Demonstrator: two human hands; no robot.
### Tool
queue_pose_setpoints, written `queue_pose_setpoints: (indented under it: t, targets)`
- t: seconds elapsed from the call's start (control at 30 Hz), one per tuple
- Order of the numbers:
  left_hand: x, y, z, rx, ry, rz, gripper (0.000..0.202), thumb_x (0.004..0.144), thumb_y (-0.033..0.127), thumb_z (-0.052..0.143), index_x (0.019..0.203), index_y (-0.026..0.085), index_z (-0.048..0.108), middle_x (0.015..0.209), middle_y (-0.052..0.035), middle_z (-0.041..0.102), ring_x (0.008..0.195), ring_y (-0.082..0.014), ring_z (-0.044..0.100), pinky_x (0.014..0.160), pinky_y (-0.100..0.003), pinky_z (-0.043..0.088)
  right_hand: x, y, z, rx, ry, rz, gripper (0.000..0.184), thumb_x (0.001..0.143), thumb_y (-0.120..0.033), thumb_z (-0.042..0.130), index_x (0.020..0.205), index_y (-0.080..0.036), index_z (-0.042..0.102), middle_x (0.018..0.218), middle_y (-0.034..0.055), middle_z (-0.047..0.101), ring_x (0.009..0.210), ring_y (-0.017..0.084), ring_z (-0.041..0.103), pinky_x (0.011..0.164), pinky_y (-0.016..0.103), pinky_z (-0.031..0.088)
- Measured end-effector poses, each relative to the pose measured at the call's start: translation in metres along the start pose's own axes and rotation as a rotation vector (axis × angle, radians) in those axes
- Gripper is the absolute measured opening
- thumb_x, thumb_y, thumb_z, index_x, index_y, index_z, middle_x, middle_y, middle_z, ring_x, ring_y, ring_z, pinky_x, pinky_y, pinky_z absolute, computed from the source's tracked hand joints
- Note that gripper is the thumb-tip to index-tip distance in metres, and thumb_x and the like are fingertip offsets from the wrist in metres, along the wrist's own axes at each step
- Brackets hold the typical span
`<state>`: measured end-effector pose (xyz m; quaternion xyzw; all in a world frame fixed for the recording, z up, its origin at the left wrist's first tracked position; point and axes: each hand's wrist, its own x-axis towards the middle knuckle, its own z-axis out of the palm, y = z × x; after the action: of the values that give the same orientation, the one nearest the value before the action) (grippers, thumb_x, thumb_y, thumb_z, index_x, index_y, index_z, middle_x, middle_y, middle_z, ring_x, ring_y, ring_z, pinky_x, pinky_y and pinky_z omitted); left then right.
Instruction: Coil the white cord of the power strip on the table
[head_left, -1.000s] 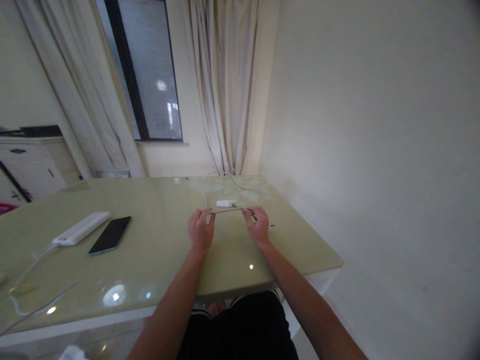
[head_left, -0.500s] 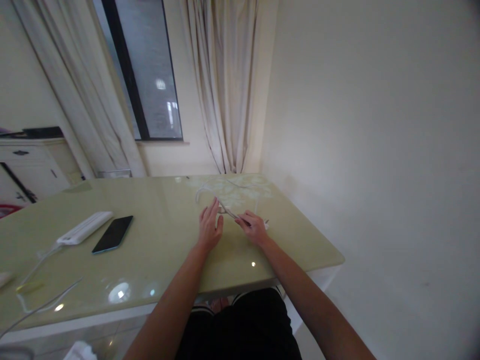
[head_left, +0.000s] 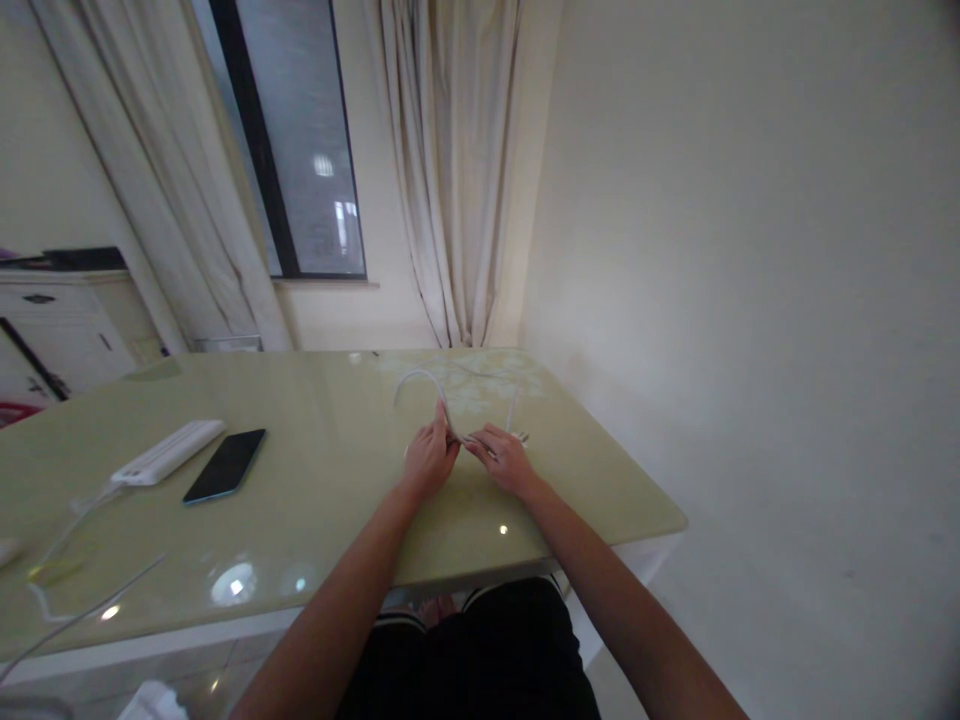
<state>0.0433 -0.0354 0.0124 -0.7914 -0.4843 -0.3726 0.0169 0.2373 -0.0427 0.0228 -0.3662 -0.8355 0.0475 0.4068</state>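
Observation:
A thin white cable (head_left: 424,374) arcs up from between my hands above the table, its loose end curving down on the left. My left hand (head_left: 431,455) is closed on the cable, with the index finger pointing up along it. Close beside it, my right hand (head_left: 501,458) pinches a bundled stretch of the same cable. A short white end sticks out past the right hand's knuckles. The parts of the cable inside both fists are hidden.
On the pale green glossy table (head_left: 330,520) lie a white power strip (head_left: 169,453) and a dark phone (head_left: 226,466) to the left. Another cable (head_left: 90,605) crosses the near left edge. A wall (head_left: 750,300) rises on the right.
My left hand has gone from spread fingers to closed round the cable and moved right, nearer my right hand. The cable's loop now stands in a rounder arc.

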Motion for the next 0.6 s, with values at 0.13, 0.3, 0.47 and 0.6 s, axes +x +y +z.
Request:
queue_pose_setpoints:
  t: [0.13,0.3,0.47,0.6]
  targets:
    - [0.010,0.000,-0.024,0.137,-0.162,-0.035,0.081,0.096,0.038,0.055,0.160,0.007,0.016,0.095,-0.0133,0.076,0.096,-0.0271,0.071,0.085,-0.034,0.049,0.008,0.009,-0.004,-0.181,-0.059,-0.130,0.048,0.097,-0.063,0.049,0.109,-0.023,0.071,0.095,0.0089,0.071,0.086,0.022,0.066,0.077,0.031,0.048]
    - [0.009,-0.037,-0.093,0.191,-0.265,-0.088,0.037,0.100,0.039,0.044,0.123,0.024,0.069,0.097,-0.0099,0.075,0.089,-0.0247,0.070,0.076,-0.030,0.046,0.013,0.042,-0.048,-0.465,-0.023,-0.044,0.049,0.101,-0.062,0.043,0.105,-0.022,0.071,0.097,0.0102,0.073,0.084,0.022,0.066,0.071,0.030,0.045]
    - [-0.001,-0.088,-0.150,-0.037,-0.480,-0.142,0.046,0.096,0.056,0.040,0.088,0.025,0.073,0.067,-0.0007,0.065,0.063,-0.0176,0.059,0.060,-0.025,0.039,0.010,0.080,-0.115,-0.705,-0.192,-0.011,0.045,0.101,-0.057,0.049,0.085,-0.021,0.071,0.084,0.0100,0.072,0.073,0.019,0.063,0.060,0.027,0.031]
    - [0.001,-0.124,-0.176,0.043,-0.402,-0.224,0.042,0.091,0.055,0.044,0.091,0.023,0.072,0.069,-0.0012,0.066,0.066,-0.0189,0.059,0.063,-0.025,0.040,0.019,0.102,-0.165,-0.856,-0.220,0.159,0.045,0.101,-0.055,0.050,0.087,-0.019,0.073,0.085,0.0123,0.075,0.068,0.018,0.063,0.059,0.026,0.025]
